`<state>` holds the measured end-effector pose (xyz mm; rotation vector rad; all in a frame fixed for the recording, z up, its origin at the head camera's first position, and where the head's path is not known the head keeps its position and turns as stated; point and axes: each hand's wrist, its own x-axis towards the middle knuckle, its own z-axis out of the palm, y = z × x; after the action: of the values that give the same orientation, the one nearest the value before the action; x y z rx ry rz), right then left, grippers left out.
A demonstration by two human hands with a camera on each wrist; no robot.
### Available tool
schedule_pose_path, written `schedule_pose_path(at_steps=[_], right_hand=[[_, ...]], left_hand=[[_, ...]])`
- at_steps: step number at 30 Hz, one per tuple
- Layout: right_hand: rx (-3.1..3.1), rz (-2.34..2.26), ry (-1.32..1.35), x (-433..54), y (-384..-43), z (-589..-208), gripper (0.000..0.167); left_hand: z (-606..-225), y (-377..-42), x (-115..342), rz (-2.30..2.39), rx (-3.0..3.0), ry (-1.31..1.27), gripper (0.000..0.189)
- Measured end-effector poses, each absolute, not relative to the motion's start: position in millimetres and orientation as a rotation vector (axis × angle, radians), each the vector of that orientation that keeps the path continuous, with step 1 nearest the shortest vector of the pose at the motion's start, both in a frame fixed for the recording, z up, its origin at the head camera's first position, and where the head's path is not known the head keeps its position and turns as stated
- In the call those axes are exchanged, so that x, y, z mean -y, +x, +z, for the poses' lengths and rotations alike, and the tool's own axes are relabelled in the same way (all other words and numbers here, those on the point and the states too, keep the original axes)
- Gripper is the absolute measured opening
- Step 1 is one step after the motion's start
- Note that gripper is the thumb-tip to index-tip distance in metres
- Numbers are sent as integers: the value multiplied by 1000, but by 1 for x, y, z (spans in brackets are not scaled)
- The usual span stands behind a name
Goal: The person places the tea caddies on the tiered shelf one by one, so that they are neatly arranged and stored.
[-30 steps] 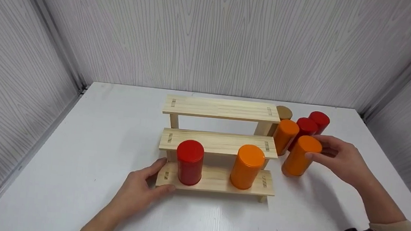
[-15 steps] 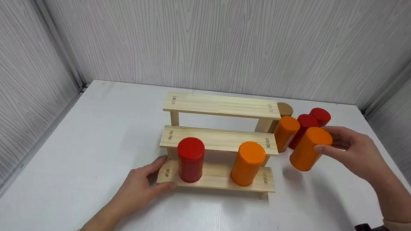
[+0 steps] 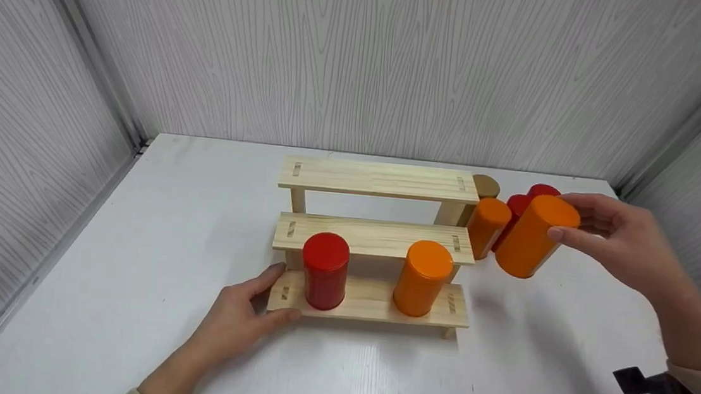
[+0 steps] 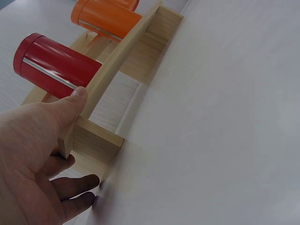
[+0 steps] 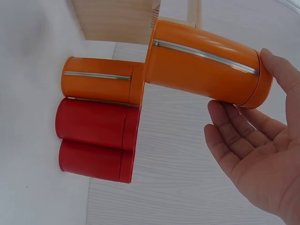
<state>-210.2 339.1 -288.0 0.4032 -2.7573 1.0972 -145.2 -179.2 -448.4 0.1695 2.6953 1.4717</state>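
A three-step wooden rack (image 3: pixel 375 237) stands on the white table. Its lowest step carries a red canister (image 3: pixel 324 277) at the left and an orange canister (image 3: pixel 420 285) at the right. My left hand (image 3: pixel 235 323) grips the left end of that step, thumb at the front edge near the red canister. To the right of the rack, my right hand (image 3: pixel 628 250) pinches another orange canister (image 3: pixel 527 241) near its lid, between thumb and fingers. That canister is raised above the table and tilted, its top leaning right.
Beside the rack's right end stand an orange canister (image 3: pixel 487 229), a tan canister (image 3: pixel 486 185) partly hidden by the top step, and two red canisters (image 5: pixel 96 123), partly covered by the lifted one in the head view. Pale wood-grain panels (image 3: pixel 362 65) enclose the table.
My right hand has lifted the orange canister off the table and carried it up and slightly right. My left hand keeps its grip on the rack.
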Motion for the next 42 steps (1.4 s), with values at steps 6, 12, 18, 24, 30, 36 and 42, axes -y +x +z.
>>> schedule_pose_path(at_steps=[6,12,18,24,30,36,42], right_hand=[[2704,1088,423,-324,-208,-273,44],[2664,1072,515,-308,-212,-260,46],[2643,1081,586,-287,-216,-247,47],[2615,1125,619,-268,-218,-236,45],[2621,1177,624,-248,-219,-230,48],[2609,1222,689,-221,-226,-230,49],[2562,1304,788,-199,-230,-232,49]], left_hand=[[-448,-146,179,1444,-2702,178,93],[-448,-146,179,1441,-2699,174,94],[-448,-145,181,1457,-2711,184,94],[-448,-146,180,1440,-2707,191,97],[-448,-146,179,1438,-2700,189,97],[-447,-146,179,1445,-2694,194,97],[-448,-145,180,1443,-2700,195,97]])
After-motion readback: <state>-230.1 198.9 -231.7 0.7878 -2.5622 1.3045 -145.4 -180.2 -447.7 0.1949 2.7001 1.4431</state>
